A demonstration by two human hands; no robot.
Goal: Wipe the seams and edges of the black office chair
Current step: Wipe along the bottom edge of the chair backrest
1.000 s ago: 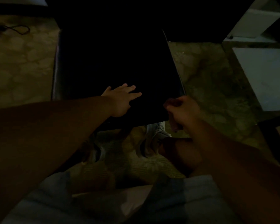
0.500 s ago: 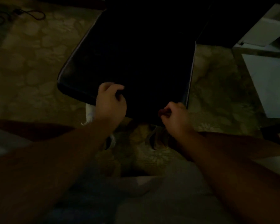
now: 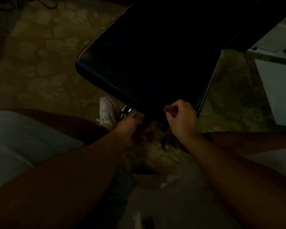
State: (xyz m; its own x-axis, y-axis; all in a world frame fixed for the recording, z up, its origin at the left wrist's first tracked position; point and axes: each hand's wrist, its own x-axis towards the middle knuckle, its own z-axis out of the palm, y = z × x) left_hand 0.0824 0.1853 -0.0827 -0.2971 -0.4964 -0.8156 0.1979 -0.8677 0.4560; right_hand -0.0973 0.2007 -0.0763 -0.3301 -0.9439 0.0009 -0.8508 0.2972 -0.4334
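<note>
The scene is very dark. The black office chair seat (image 3: 155, 60) fills the upper middle, turned at an angle, with its glossy front edge running from the left corner down to the right. My right hand (image 3: 182, 119) is at the seat's near corner and pinches a small reddish cloth (image 3: 169, 109) against the edge. My left hand (image 3: 127, 129) is just below the front edge with its thumb up. Its fingers are lost in the shadow under the seat, so I cannot tell whether it holds anything.
A white sneaker (image 3: 108, 109) stands on the patterned carpet (image 3: 40, 63) beside a shiny metal part (image 3: 125, 111) under the seat. A cable (image 3: 48, 3) lies at the far left. Pale furniture (image 3: 279, 90) stands at the right. My light shorts are in the foreground.
The seat has swung round to an angle. My left hand has left the seat top and dropped below the front edge. My right hand has stayed at the near corner with the cloth.
</note>
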